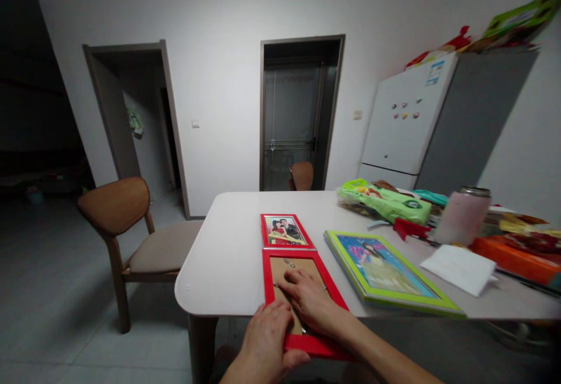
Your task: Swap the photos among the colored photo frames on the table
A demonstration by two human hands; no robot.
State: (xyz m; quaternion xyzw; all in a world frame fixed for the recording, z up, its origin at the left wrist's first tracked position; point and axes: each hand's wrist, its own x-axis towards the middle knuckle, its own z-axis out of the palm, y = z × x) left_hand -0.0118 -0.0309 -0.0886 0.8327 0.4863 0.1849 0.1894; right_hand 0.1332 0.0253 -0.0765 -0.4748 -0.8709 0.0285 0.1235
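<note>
- A red frame (328, 280), rectangular, lies flat with its back facing up, at the lower centre of the picture.
- Its plain brown backing (300, 262) sits inside the red border; the lower part is mostly hidden.
- Small metal clips (289, 263) show around the backing: top, left, right and bottom.
- The frame's long sides run from mid-picture toward the bottom edge.

The near frame (326, 279) is red, its backing board (279, 268) tan, the larger frame (407, 300) lime green, the flask (463, 217) pink.
</note>
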